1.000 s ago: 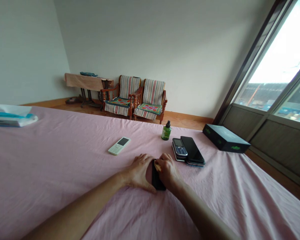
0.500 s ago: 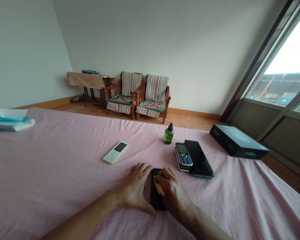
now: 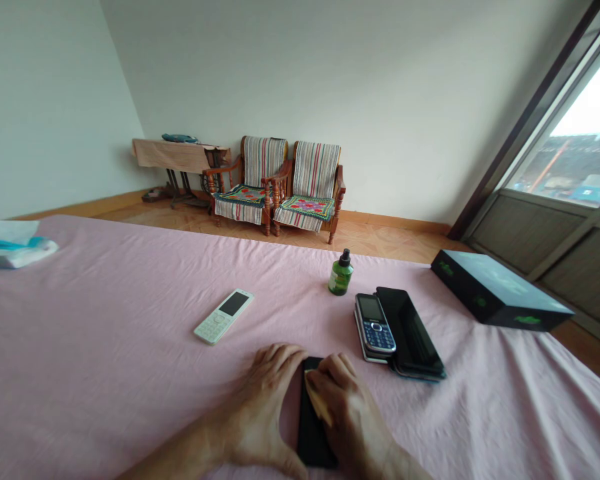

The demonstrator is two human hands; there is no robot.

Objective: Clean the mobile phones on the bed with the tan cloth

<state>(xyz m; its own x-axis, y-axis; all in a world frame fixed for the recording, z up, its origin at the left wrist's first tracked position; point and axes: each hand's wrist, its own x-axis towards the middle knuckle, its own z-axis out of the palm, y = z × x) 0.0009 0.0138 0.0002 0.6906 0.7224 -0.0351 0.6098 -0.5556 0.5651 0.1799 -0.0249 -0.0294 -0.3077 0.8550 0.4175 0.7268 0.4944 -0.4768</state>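
Observation:
A black phone lies flat on the pink bedsheet in front of me. My left hand braces it from the left, fingers at its far corner and thumb by its near end. Pinched in my right hand is a small yellowish cloth, pressed against the phone's upper face. That hand covers the phone's right side. A white keypad phone lies beyond my left hand. Further right, a dark blue keypad phone rests on a white-edged device, beside a stack topped by a large black phone.
A green bottle with a black cap stands past the phones. At the right edge sits a black box with a pale top. A tissue pack is far left. Two wooden armchairs and a cloth-covered table stand by the wall.
The view has shifted, so the things on the bed appear nearer and lower. My right hand and the cloth remain on the black phone. My left hand still braces it.

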